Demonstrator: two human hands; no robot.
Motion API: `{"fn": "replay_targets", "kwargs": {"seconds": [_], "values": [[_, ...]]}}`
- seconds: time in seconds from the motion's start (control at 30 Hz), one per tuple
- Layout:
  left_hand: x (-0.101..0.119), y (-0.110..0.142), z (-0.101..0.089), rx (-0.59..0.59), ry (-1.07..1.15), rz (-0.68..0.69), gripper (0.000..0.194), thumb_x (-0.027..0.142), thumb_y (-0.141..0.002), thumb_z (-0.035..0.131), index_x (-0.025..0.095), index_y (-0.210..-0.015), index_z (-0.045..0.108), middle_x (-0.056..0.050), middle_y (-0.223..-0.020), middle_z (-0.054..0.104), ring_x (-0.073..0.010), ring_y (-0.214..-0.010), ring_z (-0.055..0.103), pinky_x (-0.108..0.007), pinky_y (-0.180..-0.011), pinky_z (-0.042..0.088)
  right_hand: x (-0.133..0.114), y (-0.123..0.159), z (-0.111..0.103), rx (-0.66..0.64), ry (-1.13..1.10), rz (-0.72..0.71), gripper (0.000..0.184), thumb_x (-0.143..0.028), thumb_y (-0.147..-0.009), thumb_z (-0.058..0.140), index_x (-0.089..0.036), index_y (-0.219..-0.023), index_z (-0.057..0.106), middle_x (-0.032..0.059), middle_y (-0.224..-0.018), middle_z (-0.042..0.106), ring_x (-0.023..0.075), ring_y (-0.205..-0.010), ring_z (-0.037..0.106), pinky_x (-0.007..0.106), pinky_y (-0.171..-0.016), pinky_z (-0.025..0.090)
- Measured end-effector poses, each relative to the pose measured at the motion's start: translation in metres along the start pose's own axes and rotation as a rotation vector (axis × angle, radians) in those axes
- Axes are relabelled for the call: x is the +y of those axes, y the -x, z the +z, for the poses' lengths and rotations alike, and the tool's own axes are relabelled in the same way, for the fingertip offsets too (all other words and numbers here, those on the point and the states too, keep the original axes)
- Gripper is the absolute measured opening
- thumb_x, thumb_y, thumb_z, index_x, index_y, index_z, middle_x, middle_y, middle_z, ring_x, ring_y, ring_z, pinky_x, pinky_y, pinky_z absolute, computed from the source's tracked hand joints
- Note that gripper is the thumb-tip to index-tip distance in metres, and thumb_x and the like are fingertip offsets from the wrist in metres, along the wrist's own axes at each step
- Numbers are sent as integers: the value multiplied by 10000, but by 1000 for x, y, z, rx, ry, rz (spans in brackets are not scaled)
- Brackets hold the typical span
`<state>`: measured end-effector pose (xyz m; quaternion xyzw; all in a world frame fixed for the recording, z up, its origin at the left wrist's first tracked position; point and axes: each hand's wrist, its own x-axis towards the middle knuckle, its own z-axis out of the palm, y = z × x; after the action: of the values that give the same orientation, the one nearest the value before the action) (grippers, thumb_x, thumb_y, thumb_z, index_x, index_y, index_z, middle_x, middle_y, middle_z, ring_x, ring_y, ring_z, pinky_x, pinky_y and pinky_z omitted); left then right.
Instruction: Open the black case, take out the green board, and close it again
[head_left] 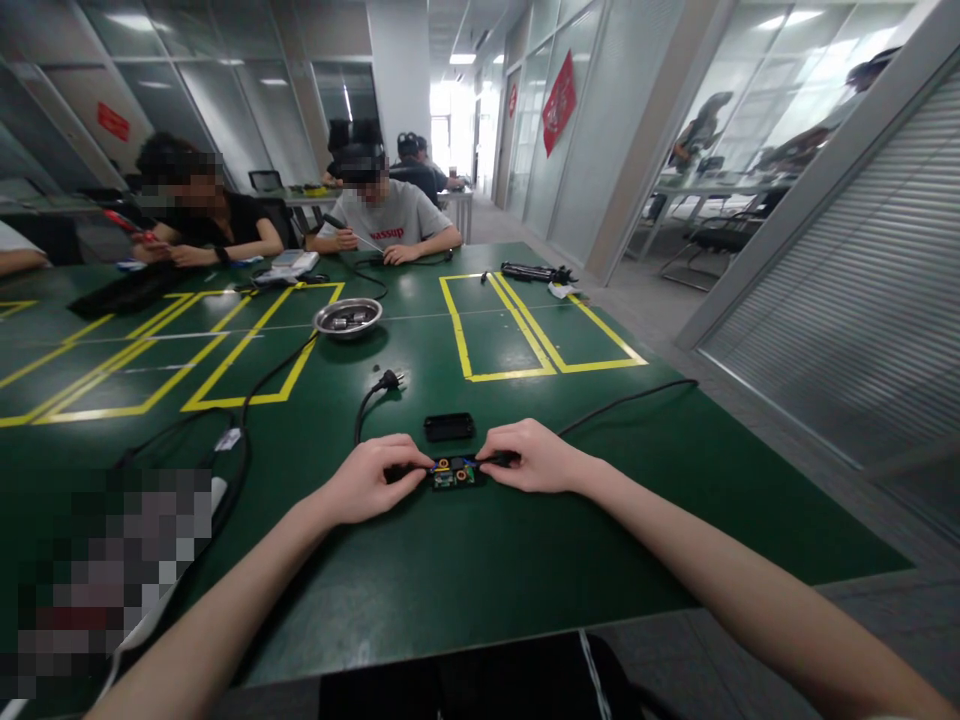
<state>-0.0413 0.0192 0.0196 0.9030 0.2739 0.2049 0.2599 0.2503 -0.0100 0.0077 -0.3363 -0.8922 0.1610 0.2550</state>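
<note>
A green circuit board [455, 473] with copper-ringed coils and blue wires sits in a shallow black case half on the table in front of me. My left hand [379, 480] pinches at the board's left end, where a black power cord [363, 408] disappears behind my fingers. At the opposite end, my right hand [531, 457] has thumb and fingers closed on a black cable [622, 404], which trails off to the right. Just beyond the board lies the other black case half [449, 427], hollow side up. The cord's plug [390, 380] rests farther back on the left.
A metal bowl [348, 318] holding small metal parts stands on the green table [360, 610]. Yellow tape [510, 376] marks rectangles on it. A black folded stand [536, 272] lies at the far right. Co-workers sit across the table. A long cable [245, 440] runs along the left.
</note>
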Motion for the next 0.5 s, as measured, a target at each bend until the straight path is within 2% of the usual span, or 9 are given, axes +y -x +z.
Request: {"fn": "replay_targets", "kwargs": {"seconds": [0.17, 0.3, 0.5], "values": [[-3, 1, -4, -36, 55, -18, 249, 294, -1003, 599, 195, -1056, 822, -34, -812, 665, -134, -682, 607, -228, -631, 445, -3, 1, -1, -36, 38, -43, 86, -258, -872, 717, -175, -894, 707, 23, -793, 701, 140, -664, 622, 241, -607, 403], [-1, -1, -4, -64, 57, -48, 216, 280, -985, 616, 185, -1014, 808, -25, -806, 653, -128, -665, 583, -224, -614, 427, -5, 0, -2, -88, 99, -41, 289, -393, -808, 837, -174, -911, 680, 30, -840, 689, 166, -732, 632, 250, -625, 391], [2, -2, -3, -69, 109, -92, 169, 293, -931, 633, 161, -948, 738, 3, -748, 628, -126, -653, 544, -224, -605, 419, -1, -2, 2, -96, 22, 30, 217, -318, -851, 826, -183, -893, 661, 5, -820, 666, 144, -700, 591, 241, -620, 383]]}}
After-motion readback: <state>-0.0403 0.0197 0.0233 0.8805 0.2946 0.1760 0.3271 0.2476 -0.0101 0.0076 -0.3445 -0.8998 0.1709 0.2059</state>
